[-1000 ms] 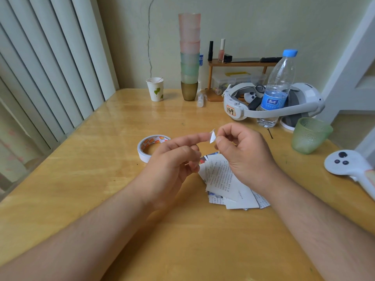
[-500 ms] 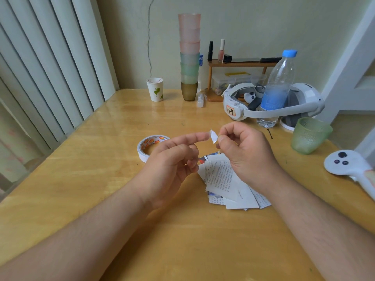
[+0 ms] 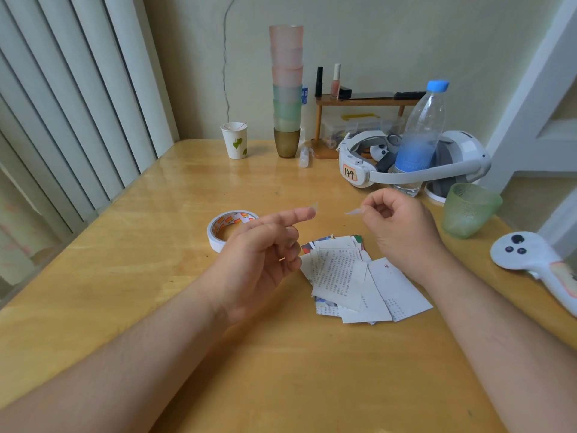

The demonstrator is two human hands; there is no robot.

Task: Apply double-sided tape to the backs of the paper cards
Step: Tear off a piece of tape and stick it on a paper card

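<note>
My left hand hovers over the table with its index finger stretched out and the other fingers loosely curled. A small clear piece of double-sided tape sticks to that fingertip. My right hand is a short gap to the right and pinches a small white backing strip between thumb and forefinger. Below both hands lies a loose pile of paper cards, printed backs up. The white tape roll lies flat on the table, partly behind my left hand.
On the wooden table stand a green glass cup, a water bottle and a white headset at the right. A white controller lies at the right edge. A paper cup and stacked cups stand at the back.
My hands were together on one white tape piece; they have pulled apart. The backing strip went right with my right hand and the clear tape stayed on my left index fingertip.
</note>
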